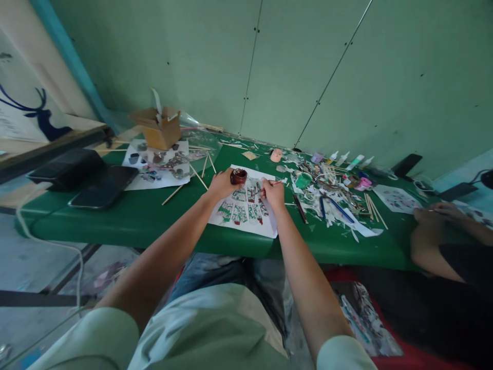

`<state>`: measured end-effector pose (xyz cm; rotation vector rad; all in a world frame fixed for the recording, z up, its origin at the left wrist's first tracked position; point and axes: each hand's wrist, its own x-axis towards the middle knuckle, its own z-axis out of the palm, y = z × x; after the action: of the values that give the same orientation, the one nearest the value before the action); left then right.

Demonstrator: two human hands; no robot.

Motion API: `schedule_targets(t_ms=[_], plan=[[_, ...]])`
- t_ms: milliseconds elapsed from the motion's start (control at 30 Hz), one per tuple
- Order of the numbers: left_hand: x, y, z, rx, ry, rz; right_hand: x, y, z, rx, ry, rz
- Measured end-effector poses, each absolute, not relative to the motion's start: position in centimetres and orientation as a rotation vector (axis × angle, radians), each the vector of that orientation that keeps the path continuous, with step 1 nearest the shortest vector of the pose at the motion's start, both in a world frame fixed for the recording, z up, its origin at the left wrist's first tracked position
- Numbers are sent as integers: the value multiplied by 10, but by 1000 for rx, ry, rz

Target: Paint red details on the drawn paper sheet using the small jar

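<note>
Centrally, a red jar (238, 177) was held in the left hand (220, 186), with the fingers closed on its side, over the far left part of a white sheet (265, 230). Whether the sheet was touched by the jar could not be told. By the right hand (272, 193) a thin red tool (278, 183) was gripped, the fingers pinched together at the sheet's far right; its tip was too small to be made out clearly. The sheet was laid on the green table (154, 220) at the near edge, and its face was covered with patches — mostly green, some dark red.

To the left, a second sheet (177, 180) was spread under grey pieces, with a box (164, 131) set at its far side and a dark tablet (105, 187) placed on its left. To the right — past a dark pen (300, 208) — a green pot (303, 179) was surrounded by scraps (330, 216), and white bottles (342, 159) were stood farther off. At the far right, a co-worker's hands (442, 211) were held near another sheet (396, 199).
</note>
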<state>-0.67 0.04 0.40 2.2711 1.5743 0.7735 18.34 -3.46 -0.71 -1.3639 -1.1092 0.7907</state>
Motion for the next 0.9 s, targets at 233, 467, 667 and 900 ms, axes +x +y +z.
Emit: schedule_targets(t_ms=[233, 467, 667, 900], plan=[[-6, -2, 7, 2283, 1625, 698, 181, -37, -4, -1394, -1116, 786], [-6, -2, 7, 2299, 1626, 702, 182, -38, -3, -1401, -1155, 769], [-6, -1, 7, 2304, 1624, 701, 182, -36, -3, -1378, -1106, 784], [-7, 0, 6, 2305, 1621, 697, 182, -36, -5, -1392, -1127, 773]])
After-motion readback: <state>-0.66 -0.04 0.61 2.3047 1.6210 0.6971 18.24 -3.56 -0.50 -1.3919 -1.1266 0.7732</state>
